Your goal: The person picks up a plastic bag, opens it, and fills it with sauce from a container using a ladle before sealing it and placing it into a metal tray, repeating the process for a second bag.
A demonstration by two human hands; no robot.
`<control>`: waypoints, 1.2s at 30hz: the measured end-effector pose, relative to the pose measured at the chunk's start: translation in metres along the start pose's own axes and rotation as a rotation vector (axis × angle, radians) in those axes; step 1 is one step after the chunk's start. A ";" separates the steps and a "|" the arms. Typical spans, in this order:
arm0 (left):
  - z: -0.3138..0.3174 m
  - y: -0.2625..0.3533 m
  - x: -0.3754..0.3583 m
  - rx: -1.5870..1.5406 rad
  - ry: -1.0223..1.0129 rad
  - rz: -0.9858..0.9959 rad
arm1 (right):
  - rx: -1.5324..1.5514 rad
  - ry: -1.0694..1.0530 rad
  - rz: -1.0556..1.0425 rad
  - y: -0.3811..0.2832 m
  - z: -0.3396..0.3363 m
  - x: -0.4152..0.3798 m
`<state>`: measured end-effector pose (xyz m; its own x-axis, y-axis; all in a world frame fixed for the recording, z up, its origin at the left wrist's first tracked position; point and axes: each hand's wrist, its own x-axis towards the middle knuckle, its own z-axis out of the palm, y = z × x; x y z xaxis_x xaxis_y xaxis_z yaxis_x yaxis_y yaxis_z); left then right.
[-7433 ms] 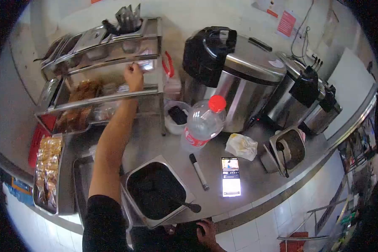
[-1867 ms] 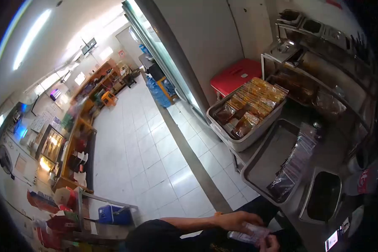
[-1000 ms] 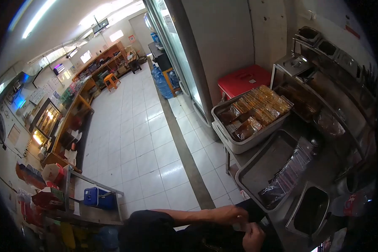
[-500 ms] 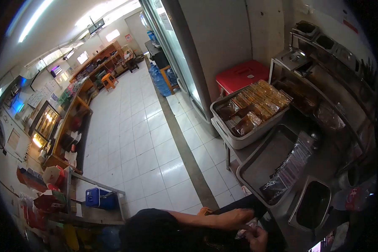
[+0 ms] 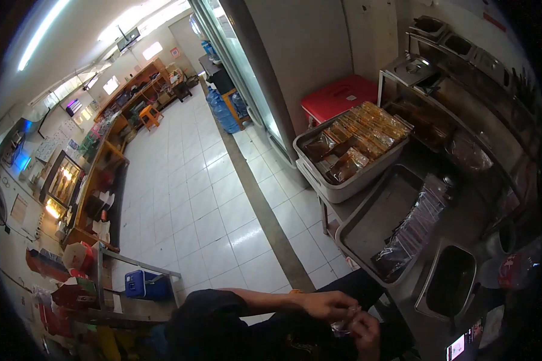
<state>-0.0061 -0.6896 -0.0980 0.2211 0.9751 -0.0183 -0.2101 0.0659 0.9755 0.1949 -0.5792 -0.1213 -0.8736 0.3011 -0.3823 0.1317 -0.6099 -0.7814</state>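
Note:
My left hand (image 5: 329, 305) reaches in from the left, its fingers pinched together at the fingertips of my right hand (image 5: 365, 332). Both hands are closed around a small crinkled clear plastic bag (image 5: 341, 327), mostly hidden by the fingers; its contents cannot be made out. They are low in front of my body, left of the metal worktop. On that worktop, a shallow tray (image 5: 356, 233) holds an overlapping row of flat clear plastic packets (image 5: 417, 219). Nearer to me is a steel pan (image 5: 447, 283) with dark contents.
A grey tub (image 5: 337, 191) full of brown-filled packets (image 5: 367, 135) stands behind the tray, near a red cooler (image 5: 341, 99). Right are a plastic bottle (image 5: 509, 271) and a lit phone (image 5: 457, 348). A rack (image 5: 411, 73) with steel pans rises behind. Left is a blue cooler (image 5: 144, 284).
My left hand has shifted left and slightly up, and its fingers now meet my right hand's over the plastic bag. The camera view has turned slightly.

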 end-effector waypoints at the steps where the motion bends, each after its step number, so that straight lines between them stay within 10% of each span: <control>1: 0.001 0.004 0.002 -0.092 0.001 0.025 | 0.161 -0.003 -0.062 0.007 -0.004 -0.001; 4: -0.007 -0.014 0.003 -0.319 -0.066 -0.004 | 0.054 0.053 -0.271 0.015 -0.010 -0.003; 9: -0.004 0.000 -0.008 0.642 0.104 -0.062 | -0.970 0.252 -0.358 -0.027 0.008 -0.015; 16: 0.006 0.004 -0.008 0.678 0.386 0.306 | -0.686 0.369 -0.550 -0.030 0.033 0.000; 23: 0.006 -0.007 -0.006 0.635 0.262 -0.030 | -0.719 0.335 -0.622 -0.038 0.030 -0.008; 36: 0.006 -0.012 -0.005 1.077 0.091 -0.075 | -0.982 0.317 -0.456 -0.041 0.039 -0.018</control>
<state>0.0011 -0.6969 -0.1078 0.1176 0.9913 -0.0583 0.7576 -0.0516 0.6507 0.1868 -0.5877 -0.0630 -0.7946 0.6059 0.0391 0.2642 0.4031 -0.8762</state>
